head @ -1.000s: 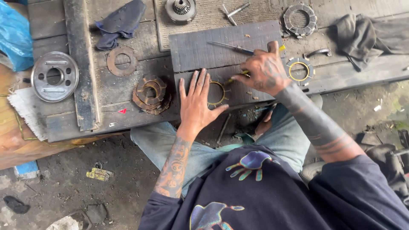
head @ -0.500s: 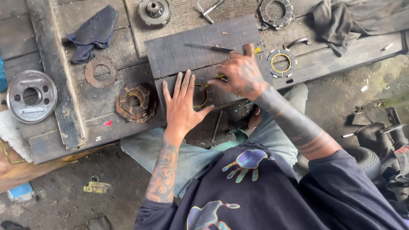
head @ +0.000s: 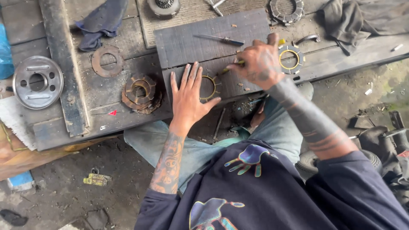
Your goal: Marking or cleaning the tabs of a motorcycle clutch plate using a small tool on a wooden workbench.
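Workshop floor, dirt and debris, with a weathered plank bench point(head: 128, 119) spanning the top of the view; a dark loose board point(head: 183, 44) lies on it.

Item 1: left hand point(head: 189, 96). Flat on the board's near edge, fingers spread wide, palm down, gripping nothing; thumb and forefinger bracket a ring-shaped clutch plate point(head: 208, 87) (yellowish inner rim, toothed outer edge) and pin it to the wood.

Item 2: right hand point(head: 257, 64). Closed around a slim yellow-handled tool point(head: 235, 64), most of it hidden in the fist. Long axis runs roughly along the board's length, working tip pointing left toward the plate's right rim.

Change: against the earlier views the hands hold nearly the same pose; the tool tip sits slightly closer to the ring, the left hand unmoved. Work on the plate's rim appears ongoing.

Item 3: second yellow-rimmed plate point(head: 290, 58), near the board's right corner.

Item 4: stack of rusty friction plates point(head: 140, 93), left of the board.

Item 5: screwdriver point(head: 221, 39), lying across the board's far half.
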